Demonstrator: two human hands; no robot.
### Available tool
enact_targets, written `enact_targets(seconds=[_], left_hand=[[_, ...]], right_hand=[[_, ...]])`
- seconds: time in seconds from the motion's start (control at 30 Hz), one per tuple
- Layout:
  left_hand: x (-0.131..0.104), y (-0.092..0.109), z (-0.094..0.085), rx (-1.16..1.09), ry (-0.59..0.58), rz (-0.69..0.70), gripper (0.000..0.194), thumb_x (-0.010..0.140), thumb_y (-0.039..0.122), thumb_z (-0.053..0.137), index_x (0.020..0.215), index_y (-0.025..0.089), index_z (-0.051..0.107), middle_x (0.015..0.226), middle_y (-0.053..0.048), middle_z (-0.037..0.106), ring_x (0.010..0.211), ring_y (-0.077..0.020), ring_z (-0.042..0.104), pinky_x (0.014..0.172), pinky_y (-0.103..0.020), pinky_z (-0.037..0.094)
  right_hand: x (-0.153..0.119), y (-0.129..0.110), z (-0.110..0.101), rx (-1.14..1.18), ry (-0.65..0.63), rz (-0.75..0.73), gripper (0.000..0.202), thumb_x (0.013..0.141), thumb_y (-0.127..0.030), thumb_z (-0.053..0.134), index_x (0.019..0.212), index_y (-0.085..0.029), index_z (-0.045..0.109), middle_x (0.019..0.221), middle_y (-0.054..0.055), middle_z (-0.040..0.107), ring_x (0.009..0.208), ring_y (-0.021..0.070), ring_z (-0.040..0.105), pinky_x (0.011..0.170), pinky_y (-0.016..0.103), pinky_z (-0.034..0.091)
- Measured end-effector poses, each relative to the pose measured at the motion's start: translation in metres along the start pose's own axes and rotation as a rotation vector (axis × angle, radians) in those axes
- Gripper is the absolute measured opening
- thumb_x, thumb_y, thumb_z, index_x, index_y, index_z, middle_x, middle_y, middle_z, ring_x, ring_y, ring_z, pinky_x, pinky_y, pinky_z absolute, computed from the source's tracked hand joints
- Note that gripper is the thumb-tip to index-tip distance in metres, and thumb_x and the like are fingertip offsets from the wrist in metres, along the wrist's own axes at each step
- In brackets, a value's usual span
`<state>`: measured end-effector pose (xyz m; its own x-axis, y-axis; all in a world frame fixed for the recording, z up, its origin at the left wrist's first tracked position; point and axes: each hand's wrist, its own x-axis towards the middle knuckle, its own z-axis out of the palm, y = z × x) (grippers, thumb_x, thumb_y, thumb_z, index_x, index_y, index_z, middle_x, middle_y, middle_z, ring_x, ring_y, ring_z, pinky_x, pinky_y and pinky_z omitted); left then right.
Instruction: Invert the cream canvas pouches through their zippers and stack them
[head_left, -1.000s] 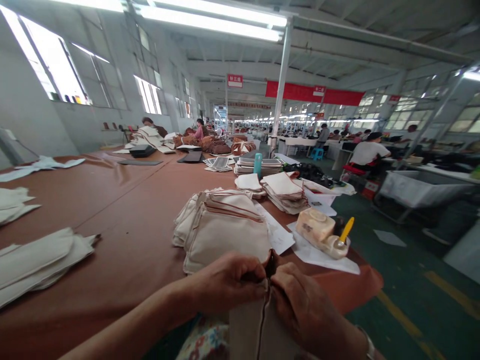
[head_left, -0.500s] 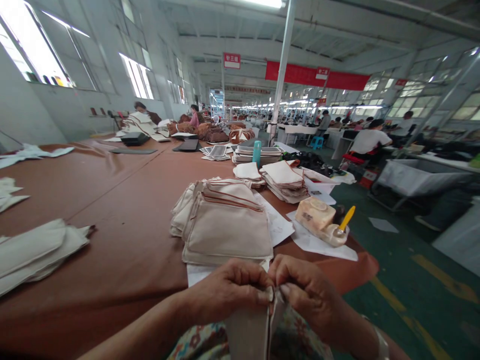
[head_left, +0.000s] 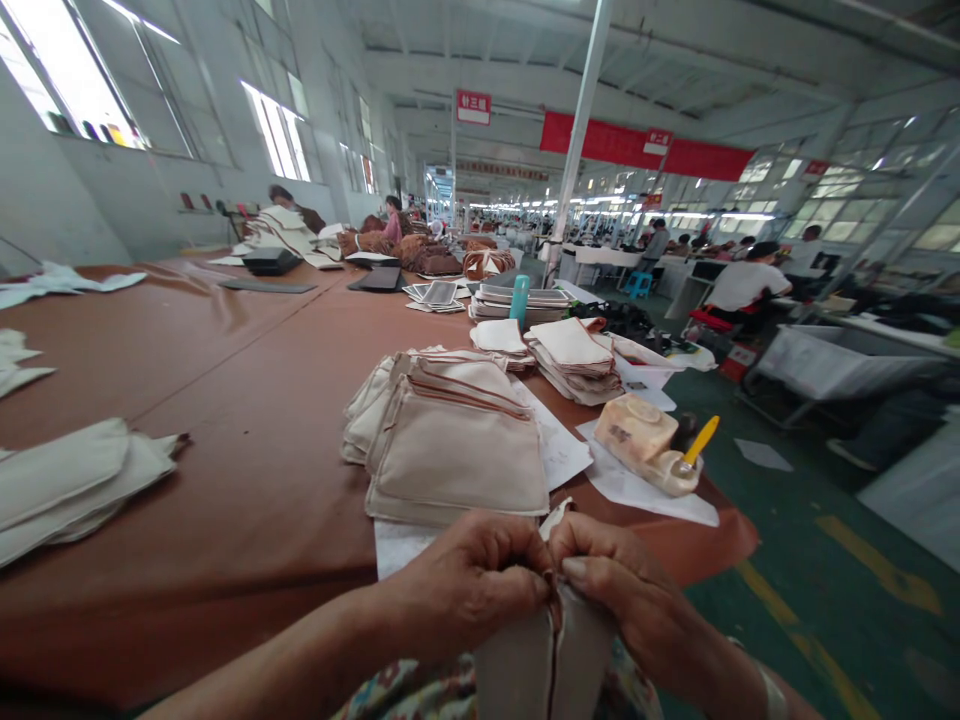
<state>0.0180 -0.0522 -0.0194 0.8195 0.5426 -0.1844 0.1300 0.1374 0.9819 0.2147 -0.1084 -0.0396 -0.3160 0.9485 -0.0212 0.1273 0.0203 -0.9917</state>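
Note:
Both hands pinch a cream fabric piece (head_left: 517,665) with a brown edge, held low over my lap in front of the table. My left hand (head_left: 484,565) is closed on its left part, and my right hand (head_left: 611,565) on its right part, thumbs nearly meeting at the brown seam. Between them the piece spreads into two panels, its lower end running out of view. A corner of it sticks up behind the fingers. Just beyond, a pile of cream fabric pieces (head_left: 461,450) with brown edges lies on white paper (head_left: 409,550).
The brown-covered table (head_left: 262,400) ends at my right. A cut plastic jug (head_left: 637,430) holding a yellow-handled brush (head_left: 703,440) stands there on paper. More cream stacks (head_left: 574,350) and a teal bottle (head_left: 519,300) are farther back. Loose cream pieces (head_left: 75,470) lie left. Other people sit working beyond.
The fabric piece has been spread wider, its right panel now facing me more. My hands have shifted slightly right, still pinching it. The view has turned a little.

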Motion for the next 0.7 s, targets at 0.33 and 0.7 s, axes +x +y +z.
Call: enact_targets(seconds=[0.33,0.7], left_hand=[[-0.007,0.010,-0.005,0.763,0.076,0.233,0.012,0.087,0.015,0.045,0.080,0.017,0.055,0.074,0.001,0.054,0.065,-0.0114,0.044,0.061,-0.023,0.032],[-0.011,0.004,-0.012,0.513,0.040,0.171,0.031,0.099,0.037,0.037,0.076,0.018,0.044,0.071,0.003,0.041,0.063,-0.0107,0.035,0.056,-0.022,0.029]], right_hand=[[0.001,-0.011,0.006,-0.209,0.031,0.041,0.023,0.093,-0.034,0.056,0.078,-0.018,0.050,0.073,-0.002,0.048,0.067,0.0131,0.041,0.057,0.023,0.033],[0.000,-0.003,0.006,-0.037,-0.009,0.113,0.026,0.094,-0.039,0.057,0.082,-0.015,0.055,0.074,-0.001,0.052,0.064,0.0115,0.041,0.055,0.022,0.031]])
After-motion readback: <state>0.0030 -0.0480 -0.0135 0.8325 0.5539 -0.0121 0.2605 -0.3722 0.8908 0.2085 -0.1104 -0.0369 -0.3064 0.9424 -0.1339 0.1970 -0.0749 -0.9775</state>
